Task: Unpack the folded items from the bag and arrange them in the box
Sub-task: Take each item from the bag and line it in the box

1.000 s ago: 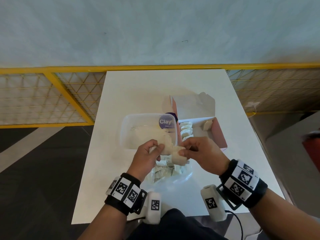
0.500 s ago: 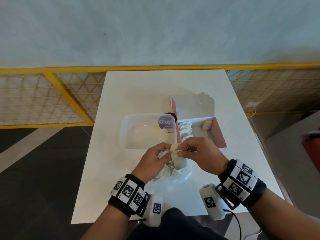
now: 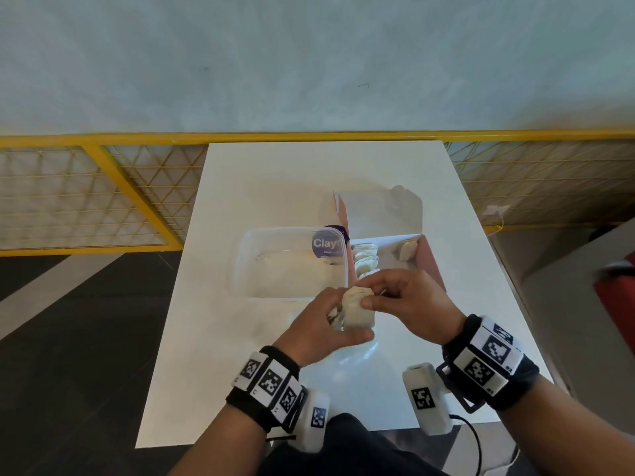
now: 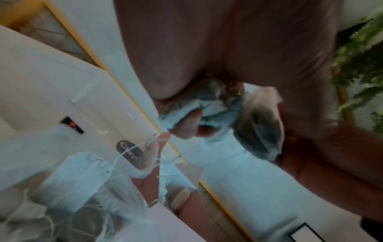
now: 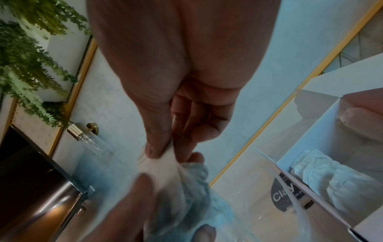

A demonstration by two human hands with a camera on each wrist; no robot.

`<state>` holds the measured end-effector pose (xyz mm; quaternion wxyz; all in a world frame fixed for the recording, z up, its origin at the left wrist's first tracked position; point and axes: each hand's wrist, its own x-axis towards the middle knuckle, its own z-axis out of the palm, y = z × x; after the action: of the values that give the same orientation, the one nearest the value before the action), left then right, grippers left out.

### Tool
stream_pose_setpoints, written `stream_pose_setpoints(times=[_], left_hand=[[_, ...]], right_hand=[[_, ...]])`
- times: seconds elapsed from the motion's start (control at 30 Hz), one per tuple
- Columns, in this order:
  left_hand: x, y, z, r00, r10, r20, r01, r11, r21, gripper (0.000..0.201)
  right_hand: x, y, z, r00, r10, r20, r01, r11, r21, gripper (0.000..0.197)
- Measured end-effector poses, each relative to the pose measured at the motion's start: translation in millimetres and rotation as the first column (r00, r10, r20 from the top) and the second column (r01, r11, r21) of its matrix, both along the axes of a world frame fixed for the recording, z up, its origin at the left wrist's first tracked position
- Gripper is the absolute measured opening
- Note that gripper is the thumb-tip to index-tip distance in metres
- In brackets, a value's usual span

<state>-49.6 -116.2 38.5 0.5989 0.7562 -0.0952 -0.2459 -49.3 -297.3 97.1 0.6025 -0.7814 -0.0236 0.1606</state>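
Observation:
A small white folded pouch [image 3: 355, 305] is held between both hands above the near middle of the white table [image 3: 275, 187]. My right hand [image 3: 372, 297] pinches its top edge with thumb and finger; the pinch shows in the right wrist view [image 5: 159, 160]. My left hand [image 3: 338, 316] curls round its left side and grips crumpled white fabric [image 4: 207, 108]. The clear bag [image 3: 357, 352] lies under the hands, with more pouches [image 4: 68, 185] in it. The open pink box [image 3: 429, 259] stands just behind, holding a row of folded items [image 3: 367, 259] and one more [image 3: 408, 250].
A clear plastic tub [image 3: 292, 266] with a purple "Clay" label [image 3: 326, 243] stands left of the box, touching it. A yellow mesh railing [image 3: 103, 197] runs behind the table. A grey ledge [image 3: 584, 304] is to the right.
Both hands have lifted the white pouch up out of the bag and carried it slightly right, towards the box. The left hand has closed in against the pouch.

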Motion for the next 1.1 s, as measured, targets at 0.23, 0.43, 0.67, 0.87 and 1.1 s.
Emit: stream_pose_setpoints(times=[0.23,0.43,0.67,0.87,1.1], left_hand=[[7.8,-10.7,-6.8,0.983,0.054,0.175,-0.076,0.99,0.117,0.008],[19.5,-14.5,-14.5,0.996,0.04,0.073,-0.05,0.989,0.141,0.023],[34.1,-26.5,-38.8,0.994,-0.071,0.087,0.043,0.955,0.293,0.019],[42.3,-45.0,-59.3,0.989,-0.147,0.003,0.129,0.881,0.455,0.042],[50.7,-50.0,-72.8,0.98,-0.2,-0.015,0.175,0.821,0.543,0.038]], right_hand=[[3.3,-0.9,-1.9,0.974,0.147,0.17,-0.055,0.889,-0.455,0.011],[31.1,-35.6,5.6,0.985,0.139,0.102,-0.055,0.813,-0.58,0.014],[105.8,-111.9,-34.9,0.998,-0.021,0.057,0.058,0.589,-0.806,0.015],[130.6,-119.2,-79.1,0.954,-0.025,-0.3,-0.271,0.367,-0.89,0.018],[147.7,-113.8,-102.0,0.963,-0.025,-0.269,-0.255,0.253,-0.933,0.008]])
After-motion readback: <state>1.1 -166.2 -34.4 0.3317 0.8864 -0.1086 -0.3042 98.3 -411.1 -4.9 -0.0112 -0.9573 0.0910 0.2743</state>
